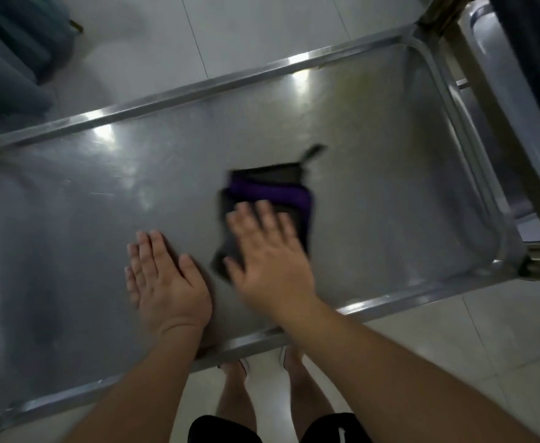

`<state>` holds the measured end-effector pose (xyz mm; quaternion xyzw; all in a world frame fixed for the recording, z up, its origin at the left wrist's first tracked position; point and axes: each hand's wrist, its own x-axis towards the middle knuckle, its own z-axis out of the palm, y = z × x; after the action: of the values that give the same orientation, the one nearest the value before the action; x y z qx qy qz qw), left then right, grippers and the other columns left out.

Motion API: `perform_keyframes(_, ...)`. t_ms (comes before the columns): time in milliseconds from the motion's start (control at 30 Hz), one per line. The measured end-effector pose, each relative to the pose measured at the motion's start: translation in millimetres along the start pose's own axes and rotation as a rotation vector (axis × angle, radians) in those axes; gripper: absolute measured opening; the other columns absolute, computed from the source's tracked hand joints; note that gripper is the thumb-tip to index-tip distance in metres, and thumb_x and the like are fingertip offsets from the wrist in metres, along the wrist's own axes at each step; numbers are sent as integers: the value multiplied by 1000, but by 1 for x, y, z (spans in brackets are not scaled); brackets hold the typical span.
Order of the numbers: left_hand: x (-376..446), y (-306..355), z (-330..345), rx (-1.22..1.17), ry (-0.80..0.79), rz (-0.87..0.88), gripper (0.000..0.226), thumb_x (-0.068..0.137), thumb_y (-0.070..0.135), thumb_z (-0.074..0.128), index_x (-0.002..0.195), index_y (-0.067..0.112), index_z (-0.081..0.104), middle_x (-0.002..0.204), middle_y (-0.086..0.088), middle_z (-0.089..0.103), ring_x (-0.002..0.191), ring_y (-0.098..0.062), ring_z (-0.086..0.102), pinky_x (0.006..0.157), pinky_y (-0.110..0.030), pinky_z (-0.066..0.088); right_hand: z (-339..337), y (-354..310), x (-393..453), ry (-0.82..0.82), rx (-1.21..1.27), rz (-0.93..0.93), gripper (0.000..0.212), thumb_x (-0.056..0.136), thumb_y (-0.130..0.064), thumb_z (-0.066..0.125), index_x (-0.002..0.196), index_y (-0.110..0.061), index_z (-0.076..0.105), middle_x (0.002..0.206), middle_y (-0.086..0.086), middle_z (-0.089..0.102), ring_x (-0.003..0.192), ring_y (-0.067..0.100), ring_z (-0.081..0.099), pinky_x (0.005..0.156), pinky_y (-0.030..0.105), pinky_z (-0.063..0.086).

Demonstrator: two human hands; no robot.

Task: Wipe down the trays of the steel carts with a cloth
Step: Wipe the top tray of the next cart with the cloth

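A large steel cart tray (374, 174) fills the middle of the head view, with a raised rim all round. On its middle lies a folded dark grey and purple cloth (272, 190) with a small loop at its far corner. My right hand (268, 260) presses flat on the near part of the cloth, fingers straight and blurred by motion. My left hand (163, 279) rests flat on the bare steel just left of the cloth, fingers straight.
A second steel cart (486, 39) stands at the upper right, touching the tray's corner post. A dark blue-grey object (10, 59) sits on the tiled floor at the upper left. My legs and feet (262, 378) show below the tray's near rim.
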<state>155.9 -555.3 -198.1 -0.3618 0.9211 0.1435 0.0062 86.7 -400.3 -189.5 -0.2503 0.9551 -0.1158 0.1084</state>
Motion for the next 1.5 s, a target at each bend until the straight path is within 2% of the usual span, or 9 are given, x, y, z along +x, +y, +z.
perform_keyframes(100, 0, 0, 1, 2, -2, -3, 71, 103, 40, 25, 169, 15, 18, 177, -4, 11, 163, -19, 4, 132, -39, -2, -2, -4, 36, -154, -103, -461, 71, 104, -59, 29, 167, -30, 15, 174, -9, 8, 161, 18, -4, 129, 46, 2)
perform_keyframes(200, -1, -1, 2, -2, -9, 8, 71, 103, 43, 25, 169, 15, 18, 177, -4, 12, 163, -21, 5, 132, -41, 0, -21, 50, 54, -135, -127, -510, 73, 100, -61, 37, 165, -33, 22, 172, -10, 16, 160, 16, 5, 129, 42, 2)
perform_keyframes(433, 0, 2, 2, 20, -13, 12, 74, 102, 43, 28, 168, 13, 18, 177, -8, 13, 163, -25, 6, 132, -45, 1, -92, 244, 40, 22, -106, 305, 76, 97, -61, 27, 164, -25, 26, 172, 2, 22, 159, 30, 16, 127, 52, 14)
perform_keyframes(633, -1, 1, 2, 37, -13, 15, 74, 102, 41, 28, 168, 11, 19, 176, -8, 13, 163, -25, 7, 132, -45, 2, -66, 154, 79, 196, 21, 852, 78, 100, -55, 28, 166, -14, 19, 174, 5, 13, 160, 34, 8, 127, 56, 9)
perform_keyframes(833, -2, 4, 1, 43, -5, 10, 73, 101, 40, 27, 168, 11, 21, 176, -7, 15, 163, -24, 9, 132, -45, 4, -20, -7, 117, 94, -1, 194, 78, 98, -58, 36, 165, -21, 24, 173, 1, 18, 160, 29, 9, 128, 51, 4)
perform_keyframes(1000, -3, 3, 2, 61, -7, 20, 73, 101, 40, 28, 168, 12, 21, 176, -7, 14, 163, -23, 8, 132, -45, 3, -45, 40, 163, -170, -191, -585, 74, 99, -67, 29, 165, -35, 17, 172, -13, 13, 160, 14, 4, 128, 38, -3)
perform_keyframes(1100, -2, 4, 5, 51, 25, 23, 72, 101, 39, 30, 167, 11, 24, 175, -9, 18, 163, -27, 12, 132, -47, 6, -70, 123, 176, -98, -167, -362, 77, 95, -66, 35, 164, -35, 22, 172, -10, 19, 160, 19, 13, 128, 41, 5)
perform_keyframes(1333, -1, -2, 10, 37, 93, 36, 71, 101, 38, 34, 165, 7, 29, 173, -13, 25, 161, -31, 20, 131, -50, 12, -111, 231, 180, 59, -7, 755, 79, 99, -63, 16, 167, -24, 5, 175, -3, -2, 160, 28, -4, 128, 52, 0)
perform_keyframes(1500, 0, -4, 11, 49, 80, 52, 72, 100, 39, 34, 165, 8, 28, 173, -12, 24, 161, -32, 19, 131, -49, 10, -75, 95, 213, 107, 25, 605, 77, 103, -56, 27, 167, -17, 10, 175, 3, 5, 160, 33, 2, 127, 55, 2)
